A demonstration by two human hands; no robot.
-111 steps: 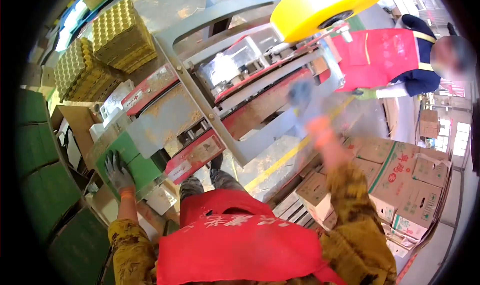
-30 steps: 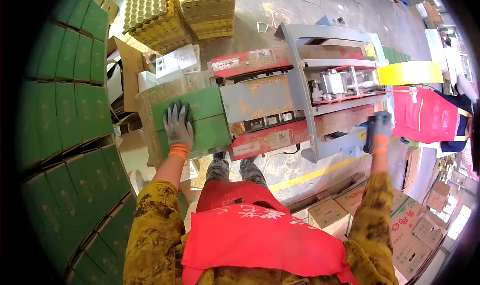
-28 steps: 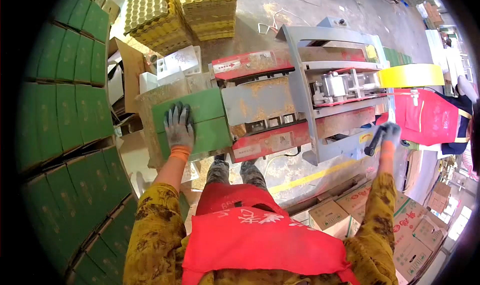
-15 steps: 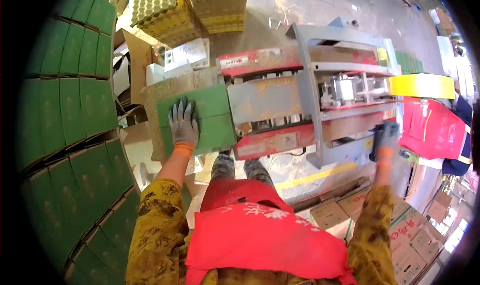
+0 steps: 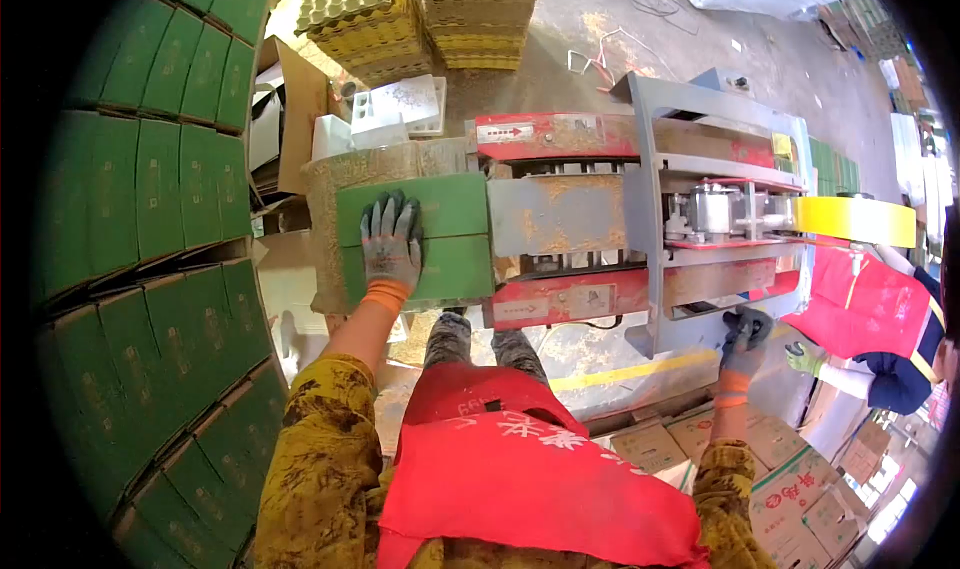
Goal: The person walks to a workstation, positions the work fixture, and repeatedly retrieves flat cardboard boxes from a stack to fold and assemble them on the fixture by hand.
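Observation:
My left hand (image 5: 392,241), in a grey glove with dark fingertips, lies flat with its fingers stretched on a green carton (image 5: 450,269). The carton has a seam across its top and sits on a worn cardboard-covered surface (image 5: 325,254) at the infeed of a carton-sealing machine (image 5: 648,209). Beside the machine's near right corner is my right hand (image 5: 745,337), gloved, its fingers curled in. Whatever it may hold is hidden. A roll of yellow tape (image 5: 855,221) sticks out at the machine's right end.
Stacked green cartons (image 5: 150,189) fill the left side. Yellow egg trays (image 5: 475,14) are piled at the back. Brown boxes (image 5: 800,499) stand at the lower right. A co-worker in a red apron (image 5: 860,299) is at the right, a gloved hand (image 5: 803,357) held out.
My right hand has dropped back toward me and left, from the machine's right end to its near corner. My left hand stays flat on the carton. The whole view has shifted slightly.

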